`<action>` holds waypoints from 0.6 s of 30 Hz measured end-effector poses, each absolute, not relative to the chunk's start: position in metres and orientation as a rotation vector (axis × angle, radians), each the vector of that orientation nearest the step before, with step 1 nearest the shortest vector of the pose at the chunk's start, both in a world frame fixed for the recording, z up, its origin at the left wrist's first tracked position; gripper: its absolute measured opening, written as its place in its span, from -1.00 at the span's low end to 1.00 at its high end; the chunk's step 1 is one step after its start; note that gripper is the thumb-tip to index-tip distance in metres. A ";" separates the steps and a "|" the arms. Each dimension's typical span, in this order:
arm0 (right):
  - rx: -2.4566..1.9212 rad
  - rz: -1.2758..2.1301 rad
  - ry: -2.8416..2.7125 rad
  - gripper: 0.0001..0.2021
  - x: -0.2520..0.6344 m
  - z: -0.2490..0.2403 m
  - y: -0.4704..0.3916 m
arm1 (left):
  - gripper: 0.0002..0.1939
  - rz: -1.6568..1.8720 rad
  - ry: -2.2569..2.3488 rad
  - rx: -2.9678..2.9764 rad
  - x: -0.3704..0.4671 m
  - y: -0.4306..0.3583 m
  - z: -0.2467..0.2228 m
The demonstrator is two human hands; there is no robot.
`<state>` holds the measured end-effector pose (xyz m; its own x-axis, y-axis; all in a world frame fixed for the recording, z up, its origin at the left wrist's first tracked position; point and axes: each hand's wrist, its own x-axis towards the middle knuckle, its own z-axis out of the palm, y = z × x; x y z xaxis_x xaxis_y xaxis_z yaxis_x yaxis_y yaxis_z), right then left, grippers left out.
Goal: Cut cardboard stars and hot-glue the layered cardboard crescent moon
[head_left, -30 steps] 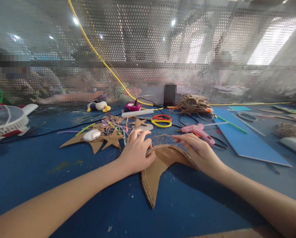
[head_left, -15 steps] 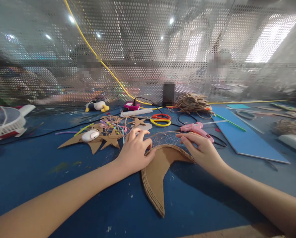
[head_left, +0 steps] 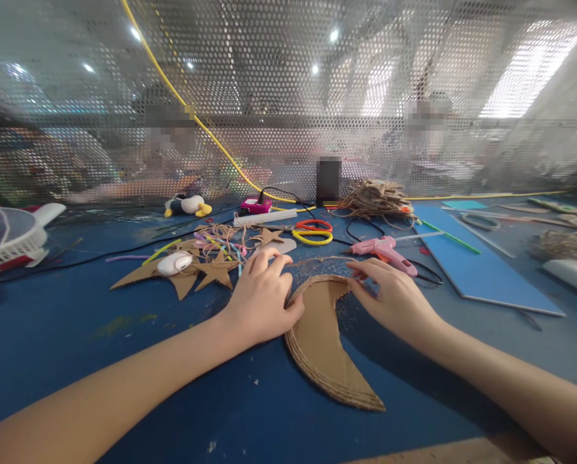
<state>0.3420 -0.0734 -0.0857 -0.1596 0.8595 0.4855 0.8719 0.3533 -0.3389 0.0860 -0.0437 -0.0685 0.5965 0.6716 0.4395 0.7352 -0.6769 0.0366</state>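
Note:
A brown cardboard crescent moon (head_left: pixel 320 335) lies in front of me, with twine wrapped along its outer rim. My left hand (head_left: pixel 262 290) is closed at its upper left edge, thumb on the rim and fingers curled. A loose strand of twine (head_left: pixel 317 260) runs between my two hands, just beyond the crescent. My right hand (head_left: pixel 389 290) pinches the strand's right end, its thumb close to the crescent's upper tip. That tip is partly hidden by my right hand.
Beyond my hands are scissors (head_left: pixel 312 237), a pink glue gun (head_left: pixel 385 250) and a twine bundle (head_left: pixel 378 200). Cardboard stars (head_left: pixel 216 270) and a white case (head_left: pixel 174 263) lie left. A blue board (head_left: pixel 491 277) lies right, a fan (head_left: pixel 13 235) far left. Perforated metal screen (head_left: pixel 279 84) stands behind.
The crescent has turned on the table: its lower tip has swung to the right, and its upper tip has drawn in towards my right hand. Both hands stay nearly in place.

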 end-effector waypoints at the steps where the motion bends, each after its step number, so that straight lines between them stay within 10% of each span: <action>1: -1.552 -0.073 -2.041 -0.65 0.342 -0.087 -0.074 | -0.78 -0.656 -1.201 -2.662 0.086 -0.043 -0.069; 18: -1.214 0.113 -2.066 -0.74 0.338 -0.089 -0.071 | -0.83 -0.809 -1.179 -2.776 0.087 -0.034 -0.081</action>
<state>0.3379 -0.0713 -0.0889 -0.2921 0.7888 0.5408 0.7254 0.5512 -0.4122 0.0866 -0.0340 -0.0813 0.5806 0.6662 0.4679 0.6763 -0.7147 0.1784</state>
